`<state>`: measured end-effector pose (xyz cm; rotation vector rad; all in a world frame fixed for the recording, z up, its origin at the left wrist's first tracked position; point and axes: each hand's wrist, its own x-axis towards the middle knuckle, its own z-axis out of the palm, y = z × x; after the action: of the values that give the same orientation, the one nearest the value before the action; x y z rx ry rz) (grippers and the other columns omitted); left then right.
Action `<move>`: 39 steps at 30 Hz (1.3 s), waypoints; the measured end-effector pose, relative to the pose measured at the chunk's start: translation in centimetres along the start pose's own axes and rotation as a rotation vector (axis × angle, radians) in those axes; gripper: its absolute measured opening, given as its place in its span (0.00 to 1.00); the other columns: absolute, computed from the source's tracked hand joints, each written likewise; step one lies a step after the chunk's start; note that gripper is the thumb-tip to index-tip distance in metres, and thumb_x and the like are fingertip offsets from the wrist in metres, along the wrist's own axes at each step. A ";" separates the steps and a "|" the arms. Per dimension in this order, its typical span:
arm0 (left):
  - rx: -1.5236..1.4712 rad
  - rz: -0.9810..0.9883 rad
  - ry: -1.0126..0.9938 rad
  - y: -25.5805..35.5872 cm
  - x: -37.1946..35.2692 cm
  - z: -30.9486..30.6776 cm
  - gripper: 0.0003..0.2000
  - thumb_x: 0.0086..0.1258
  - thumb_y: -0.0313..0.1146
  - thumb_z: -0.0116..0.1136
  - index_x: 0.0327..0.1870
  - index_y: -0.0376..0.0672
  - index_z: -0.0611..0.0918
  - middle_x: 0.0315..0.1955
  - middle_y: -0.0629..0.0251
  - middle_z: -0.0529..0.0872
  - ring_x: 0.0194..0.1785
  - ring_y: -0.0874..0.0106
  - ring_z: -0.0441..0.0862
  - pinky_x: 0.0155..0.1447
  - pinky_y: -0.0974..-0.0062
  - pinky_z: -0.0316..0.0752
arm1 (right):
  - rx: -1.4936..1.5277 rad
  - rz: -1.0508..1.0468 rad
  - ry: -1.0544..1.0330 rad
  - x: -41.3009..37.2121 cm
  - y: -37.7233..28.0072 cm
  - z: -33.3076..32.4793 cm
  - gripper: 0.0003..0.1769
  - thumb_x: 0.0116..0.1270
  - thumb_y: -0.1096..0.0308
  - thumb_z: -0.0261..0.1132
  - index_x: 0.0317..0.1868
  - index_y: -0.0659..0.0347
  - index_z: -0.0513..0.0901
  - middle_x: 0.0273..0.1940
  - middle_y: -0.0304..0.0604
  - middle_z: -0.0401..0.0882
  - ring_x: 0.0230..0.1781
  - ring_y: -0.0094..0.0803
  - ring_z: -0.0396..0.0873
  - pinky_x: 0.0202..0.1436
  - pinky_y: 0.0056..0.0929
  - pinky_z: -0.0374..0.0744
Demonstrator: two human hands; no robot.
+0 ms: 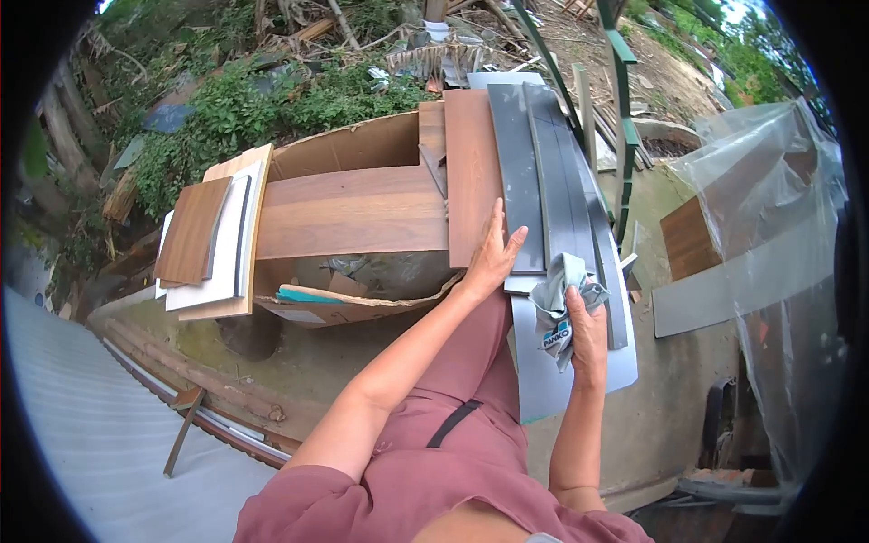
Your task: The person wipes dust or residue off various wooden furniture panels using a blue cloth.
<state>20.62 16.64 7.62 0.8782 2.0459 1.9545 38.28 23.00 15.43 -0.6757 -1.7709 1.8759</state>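
My right hand (589, 337) is closed on a crumpled grey cloth (563, 294) with printed lettering on it. The cloth lies against a stack of long dark grey boards (518, 172), near their close end. Fingers stretched out, my left hand (493, 258) rests at the near left edge of those boards, beside a brown wood-grain board (472, 163). Its palm side is partly hidden, and no object shows in it. Under the dark boards a light grey sheet (579, 389) sticks out towards me.
A wide wood-grain panel (353, 213) spans an open cardboard box (362, 309). Smaller boards (192, 231) are stacked on the left. Green metal posts (625, 127) stand just beyond the dark boards. Clear plastic sheeting (769, 208) hangs on the right over more panels.
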 end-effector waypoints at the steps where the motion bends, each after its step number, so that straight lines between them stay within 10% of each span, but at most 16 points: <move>1: -0.042 0.006 0.029 -0.4 -1.0 -1.0 0.40 0.69 0.55 0.48 0.70 0.32 0.49 0.60 0.37 0.64 0.63 0.51 0.66 0.62 0.64 0.68 | 0.059 0.001 0.034 0.2 0.2 1.8 0.24 0.66 0.60 0.62 0.59 0.63 0.70 0.45 0.34 0.73 0.42 0.20 0.71 0.48 0.21 0.70; 12: 0.305 -0.353 0.936 -2.8 -19.2 -32.3 0.31 0.73 0.49 0.46 0.68 0.34 0.58 0.60 0.42 0.68 0.61 0.59 0.71 0.63 0.69 0.66 | 0.809 0.482 -0.442 3.6 12.0 17.7 0.19 0.63 0.69 0.63 0.53 0.62 0.72 0.45 0.40 0.78 0.45 0.33 0.78 0.54 0.37 0.76; 16: -0.085 -0.246 1.265 -2.7 -22.4 -42.3 0.30 0.74 0.48 0.43 0.64 0.30 0.61 0.59 0.42 0.69 0.59 0.56 0.73 0.61 0.65 0.70 | 0.837 0.736 -0.590 2.1 16.6 20.1 0.18 0.64 0.70 0.61 0.54 0.62 0.73 0.50 0.44 0.78 0.49 0.35 0.78 0.56 0.39 0.76; 28: -0.814 -0.667 1.240 -9.2 -15.7 -56.5 0.32 0.69 0.42 0.54 0.64 0.31 0.55 0.54 0.41 0.70 0.55 0.45 0.74 0.52 0.52 0.77 | 0.857 0.665 -0.546 2.8 16.8 19.0 0.18 0.65 0.66 0.60 0.54 0.64 0.73 0.48 0.44 0.79 0.48 0.36 0.78 0.53 0.37 0.77; 33: -0.689 -0.742 1.310 -9.6 -14.9 -57.3 0.19 0.60 0.41 0.66 0.42 0.39 0.72 0.30 0.58 0.75 0.33 0.65 0.76 0.44 0.60 0.81 | 0.880 0.654 -0.524 3.1 17.2 18.3 0.20 0.65 0.68 0.60 0.56 0.63 0.72 0.50 0.46 0.78 0.50 0.39 0.78 0.55 0.41 0.77; 39: -0.796 -0.619 1.305 -9.5 -15.4 -59.1 0.17 0.58 0.38 0.69 0.38 0.41 0.72 0.27 0.63 0.72 0.30 0.70 0.74 0.44 0.62 0.80 | 0.884 0.651 -0.529 2.9 16.7 18.4 0.19 0.65 0.68 0.61 0.55 0.62 0.73 0.49 0.44 0.79 0.49 0.38 0.78 0.55 0.40 0.77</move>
<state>0.12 -41.40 1.56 -1.3094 1.1950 2.7213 24.21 9.81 -0.45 -0.4349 -0.7545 3.1731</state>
